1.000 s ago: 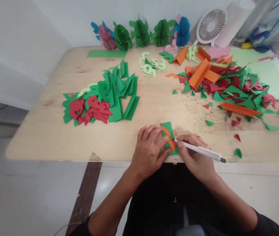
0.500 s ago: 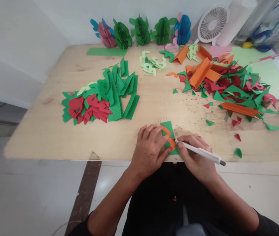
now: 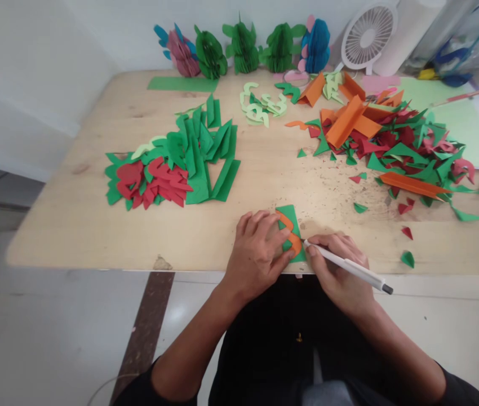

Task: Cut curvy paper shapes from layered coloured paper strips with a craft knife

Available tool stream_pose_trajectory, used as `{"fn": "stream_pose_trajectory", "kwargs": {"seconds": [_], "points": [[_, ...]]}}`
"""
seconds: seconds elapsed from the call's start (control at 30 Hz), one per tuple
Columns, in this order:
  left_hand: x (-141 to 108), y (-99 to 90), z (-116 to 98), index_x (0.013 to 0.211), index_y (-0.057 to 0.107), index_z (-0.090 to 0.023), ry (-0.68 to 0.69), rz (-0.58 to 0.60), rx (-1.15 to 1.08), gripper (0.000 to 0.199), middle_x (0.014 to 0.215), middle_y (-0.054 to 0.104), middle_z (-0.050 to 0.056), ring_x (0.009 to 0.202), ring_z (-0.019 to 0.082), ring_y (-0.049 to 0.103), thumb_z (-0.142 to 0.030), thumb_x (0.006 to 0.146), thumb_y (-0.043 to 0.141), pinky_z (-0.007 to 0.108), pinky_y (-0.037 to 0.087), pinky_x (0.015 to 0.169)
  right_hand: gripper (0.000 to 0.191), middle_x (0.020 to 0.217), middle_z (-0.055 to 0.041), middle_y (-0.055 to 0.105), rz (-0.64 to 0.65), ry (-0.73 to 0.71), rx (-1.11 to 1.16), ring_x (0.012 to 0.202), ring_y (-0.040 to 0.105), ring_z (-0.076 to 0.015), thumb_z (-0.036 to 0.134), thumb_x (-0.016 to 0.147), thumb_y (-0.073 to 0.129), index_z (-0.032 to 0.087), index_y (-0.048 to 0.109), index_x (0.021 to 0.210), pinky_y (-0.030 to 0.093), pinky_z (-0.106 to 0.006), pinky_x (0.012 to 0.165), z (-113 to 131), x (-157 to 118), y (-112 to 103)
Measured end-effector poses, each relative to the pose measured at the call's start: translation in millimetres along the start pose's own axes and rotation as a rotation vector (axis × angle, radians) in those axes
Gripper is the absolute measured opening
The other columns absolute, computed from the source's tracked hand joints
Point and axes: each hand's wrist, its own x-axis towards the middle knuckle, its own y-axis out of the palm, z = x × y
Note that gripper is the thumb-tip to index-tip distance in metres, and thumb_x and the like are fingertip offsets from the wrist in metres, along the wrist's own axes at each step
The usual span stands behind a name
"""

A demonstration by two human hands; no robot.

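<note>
Near the table's front edge lies a folded-looking green paper strip [image 3: 288, 213] with an orange curved paper cutout [image 3: 295, 241] on top. My left hand [image 3: 256, 251] rests over them from the left, its fingers apart, thumb and forefinger pressing the cutout down on the green paper. A white pen [image 3: 349, 265] is pinched in my right hand [image 3: 343, 270]. Its tip is at the right edge of the orange cutout, on or just above the green paper; whether it touches I cannot tell.
Green folded papers [image 3: 197, 169] and red cutouts [image 3: 167, 180] are piled at left. Pale green cutouts [image 3: 260, 107] lie mid-table. Mixed paper scraps [image 3: 408, 152] and orange folded strips [image 3: 347, 121] heap at right. Several paper honeycomb figures [image 3: 243, 51] and a white fan [image 3: 368, 36] stand behind.
The pen tip has shifted very slightly right and its rear end has dipped a little. My left hand stays on the cutout. The whole view has moved slightly.
</note>
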Motion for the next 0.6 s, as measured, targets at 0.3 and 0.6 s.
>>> {"fn": "stream_pose_trajectory", "kwargs": {"seconds": [0.3,0.6], "points": [[0.4,-1.0,-0.8,0.108,0.065,-0.021,-0.005,0.013,0.009,0.028,0.128,0.057,0.012,0.127,0.031,0.044,-0.041,0.093,0.052,0.054,0.030,0.112,0.008,0.079,-0.0031,0.073,-0.013,-0.002,-0.001,0.070,0.066,-0.0180,0.019,0.089,0.054,0.023,0.060,0.086,0.049,-0.035,0.070,2.2,-5.3,-0.5],[0.6,-0.7,-1.2,0.108,0.065,-0.021,-0.002,0.020,0.032,0.029,0.127,0.058,0.012,0.125,0.030,0.045,-0.041,0.093,0.050,0.054,0.029,0.111,0.008,0.077,-0.0022,0.071,-0.034,-0.025,-0.015,0.068,0.064,-0.0177,0.019,0.089,0.054,0.024,0.059,0.085,0.049,-0.035,0.070,2.3,-6.6,-0.1]]}}
